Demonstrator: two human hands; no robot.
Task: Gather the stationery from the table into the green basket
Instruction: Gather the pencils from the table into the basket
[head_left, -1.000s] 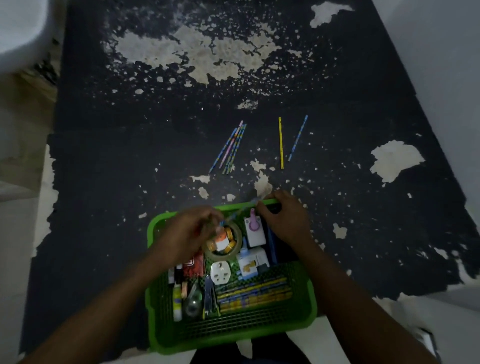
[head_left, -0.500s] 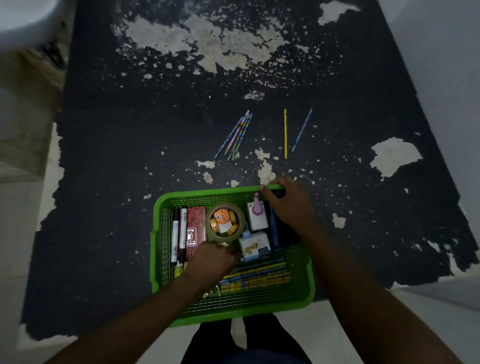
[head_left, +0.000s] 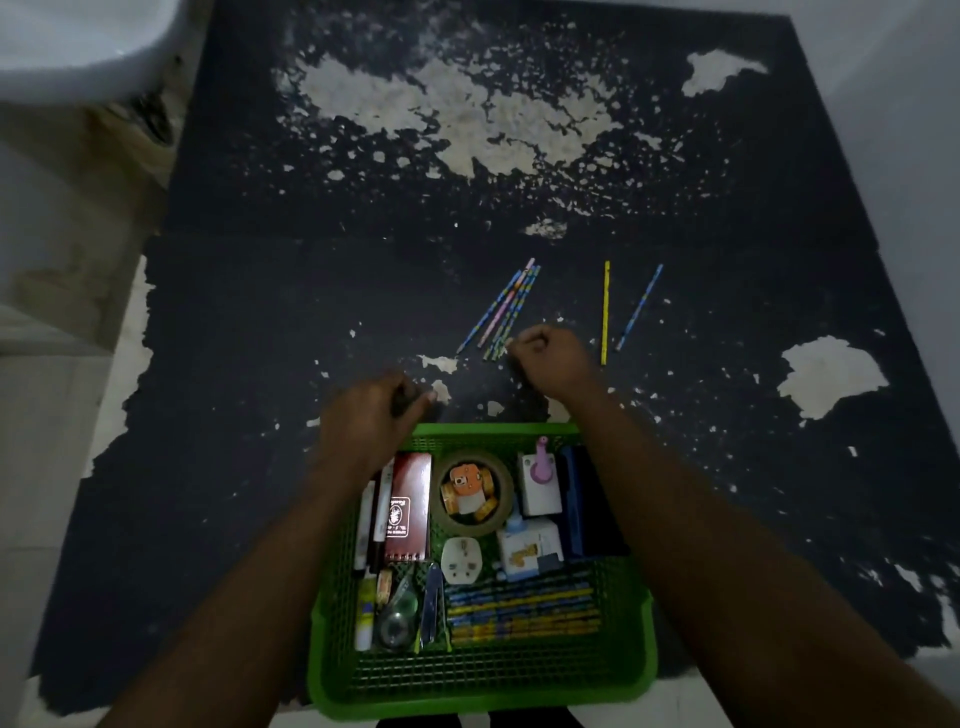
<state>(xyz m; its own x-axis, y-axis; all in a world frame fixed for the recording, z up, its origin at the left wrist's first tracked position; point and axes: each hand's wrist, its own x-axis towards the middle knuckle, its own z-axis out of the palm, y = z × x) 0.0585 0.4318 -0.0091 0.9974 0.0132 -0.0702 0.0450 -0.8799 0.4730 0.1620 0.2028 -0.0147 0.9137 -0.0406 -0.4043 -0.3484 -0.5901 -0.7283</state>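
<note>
The green basket (head_left: 478, 691) sits at the table's near edge, filled with a tape roll (head_left: 474, 492), a red-brown booklet (head_left: 409, 509), markers, a white plug and a row of pencils. Beyond it on the dark table lie a bunch of several patterned pencils (head_left: 503, 310), a yellow pencil (head_left: 605, 312) and a blue pencil (head_left: 639, 306). My right hand (head_left: 550, 361) is curled with nothing in it, just right of the bunch's near tips. My left hand (head_left: 371, 418) hovers over the basket's far left corner, fingers curled and empty.
The table top (head_left: 260, 312) is dark with pale patches of peeled paint. A white rounded object (head_left: 78, 47) stands off the far left corner. A pale wall (head_left: 909, 130) runs along the right side.
Both hands have left the basket and moved forward over the table. The right hand went from the basket's far rim to beside the pencil bunch. The left hand let go of the tape roll.
</note>
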